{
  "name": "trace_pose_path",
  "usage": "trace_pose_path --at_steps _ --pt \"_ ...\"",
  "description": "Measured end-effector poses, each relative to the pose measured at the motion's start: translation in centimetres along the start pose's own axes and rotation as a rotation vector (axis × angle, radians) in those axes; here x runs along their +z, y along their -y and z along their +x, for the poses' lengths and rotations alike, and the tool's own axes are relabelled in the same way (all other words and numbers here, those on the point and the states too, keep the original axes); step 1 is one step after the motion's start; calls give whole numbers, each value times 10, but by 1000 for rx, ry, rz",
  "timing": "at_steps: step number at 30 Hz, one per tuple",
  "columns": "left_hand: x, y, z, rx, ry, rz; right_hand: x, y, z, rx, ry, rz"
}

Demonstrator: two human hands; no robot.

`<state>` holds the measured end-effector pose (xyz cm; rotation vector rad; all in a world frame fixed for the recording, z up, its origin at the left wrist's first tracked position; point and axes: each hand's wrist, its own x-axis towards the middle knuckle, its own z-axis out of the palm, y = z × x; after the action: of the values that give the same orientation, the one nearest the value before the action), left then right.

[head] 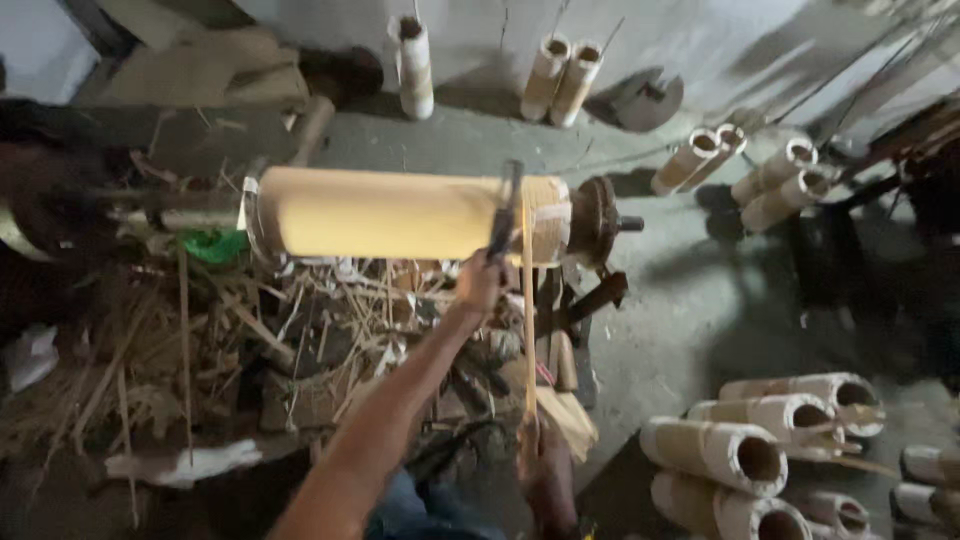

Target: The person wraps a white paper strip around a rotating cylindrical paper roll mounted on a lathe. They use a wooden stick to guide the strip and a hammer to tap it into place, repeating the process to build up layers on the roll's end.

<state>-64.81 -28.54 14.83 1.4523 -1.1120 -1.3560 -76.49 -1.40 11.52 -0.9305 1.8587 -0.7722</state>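
Observation:
A long pale bamboo cylinder [380,213] lies crosswise on a spindle with a dark round end plate [594,220]. Its right end is wound with woven strip. My left hand [478,284] reaches out on a bare arm and grips a dark metal tool [505,212] pressed against the cylinder near that wound band. My right hand [545,462], low and close to my body, holds a thin bamboo strip [527,320] that runs straight up to the cylinder.
Bamboo shavings and splinters [250,340] are heaped under the spindle on the left. Finished woven tubes lie stacked at the lower right [760,440]; others lean against the far wall [560,80] and lie on the right floor [770,180]. Bare concrete floor [680,320] lies between them.

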Motion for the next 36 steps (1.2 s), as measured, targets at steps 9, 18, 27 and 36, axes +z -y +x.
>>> trace_pose_path --at_steps 9,18,27,36 --pt "13 -12 2 136 -149 -56 4 6 33 -22 112 366" --pt "-7 -51 -10 -53 90 -275 -8 0 3 -456 -54 -46" --pt "5 -32 2 185 -241 -10 2 -13 11 -224 -50 -55" --pt "-13 -41 -16 -35 9 -111 13 -20 6 -130 -81 -172"
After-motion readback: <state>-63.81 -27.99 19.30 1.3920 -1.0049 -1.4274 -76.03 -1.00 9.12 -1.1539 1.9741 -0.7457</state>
